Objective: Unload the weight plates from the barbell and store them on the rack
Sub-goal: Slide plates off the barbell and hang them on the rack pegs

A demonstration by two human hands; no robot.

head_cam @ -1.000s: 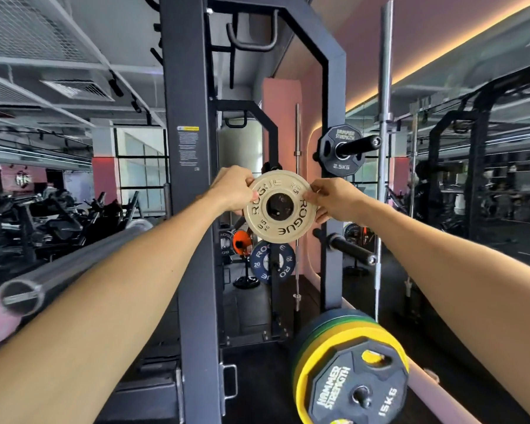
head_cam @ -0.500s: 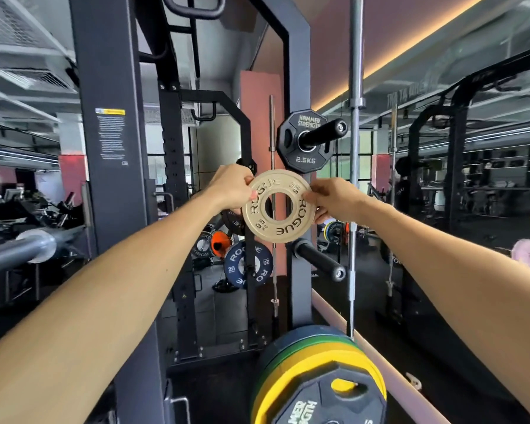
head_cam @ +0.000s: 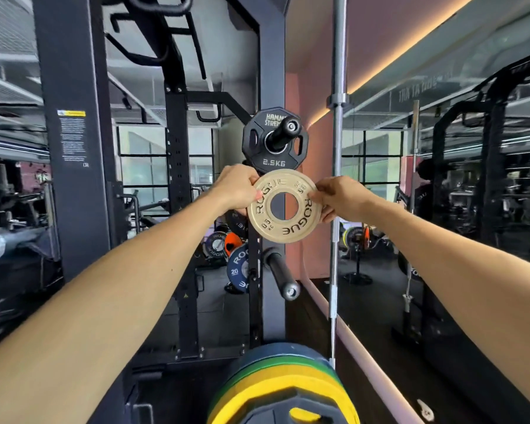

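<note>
Rogue small tan metal weight plate hangs upright between the left hand and right hand, each grip pinching an opposite rim. Its centre hole sits midway between two black storage pegs: the upper peg, holding a black 2.5 kg plate, and the bare lower peg.

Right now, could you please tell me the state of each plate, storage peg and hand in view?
Tan plate: held upright in the air by both hands, on no peg.
Left hand: grips the plate's left rim.
Right hand: grips its right rim.
Upper peg: carries one black 2.5 kg plate.
Lower peg: bare.
Bottom stack: blue, green, yellow and black plates, stored together.
</note>
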